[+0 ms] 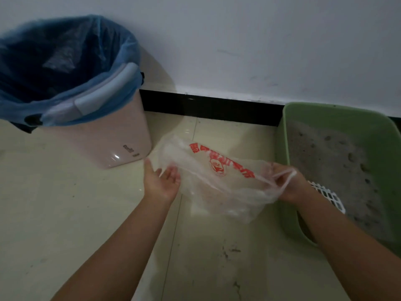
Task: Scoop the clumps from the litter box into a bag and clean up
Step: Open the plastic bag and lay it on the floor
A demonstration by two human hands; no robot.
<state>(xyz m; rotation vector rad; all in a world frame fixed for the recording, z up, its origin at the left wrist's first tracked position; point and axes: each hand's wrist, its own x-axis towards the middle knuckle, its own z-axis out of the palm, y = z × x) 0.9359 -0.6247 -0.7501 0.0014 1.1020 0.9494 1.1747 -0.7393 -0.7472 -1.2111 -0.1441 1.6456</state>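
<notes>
A pink trash bin (97,135) lined with a blue bag (54,61) stands on the tiled floor (54,203) against the wall. At right sits a green litter box (290,161) of grey litter (338,166), a white slotted scoop (327,197) lying in it. Between them hangs a clear plastic bag (217,183) with red print. The right hand (286,183) pinches its handle; the left hand (163,180) is spread, fingers relaxed, at the bag's edge.

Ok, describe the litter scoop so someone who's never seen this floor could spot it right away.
Start at the green plastic litter box against the wall on the right, filled with grey litter. The white plastic scoop lies inside it near its front edge, partly hidden behind the right hand. Its white lattice of square holes sets it apart.
</notes>
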